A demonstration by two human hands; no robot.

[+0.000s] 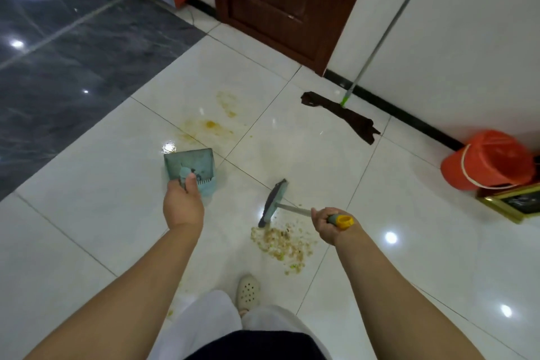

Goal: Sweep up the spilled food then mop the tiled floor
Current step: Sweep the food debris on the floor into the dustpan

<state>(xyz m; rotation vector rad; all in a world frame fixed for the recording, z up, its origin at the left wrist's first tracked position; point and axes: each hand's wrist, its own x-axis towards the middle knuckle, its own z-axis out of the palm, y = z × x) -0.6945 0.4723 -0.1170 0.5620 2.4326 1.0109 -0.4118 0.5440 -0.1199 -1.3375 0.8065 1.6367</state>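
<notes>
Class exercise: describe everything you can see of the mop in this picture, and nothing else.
The mop has a long pale metal-looking pole with a green collar near its base, joined to a flat dark brown cloth head. The head lies spread on the white tiled floor beside the black skirting, while the pole leans up against the white wall. No hand touches it. It lies apart from the yellow stains and the orange bucket.

Single head-worn wide-angle view, standing height, looking forward and steeply down at the white tiled floor (380,190). Both forearms enter from the bottom edge; own legs and a shoe (248,291) sit bottom centre, nearest the lens. Brown door (280,0) marks the far end, top centre; frame edges bow from the lens. No second view, so no overlap.
</notes>
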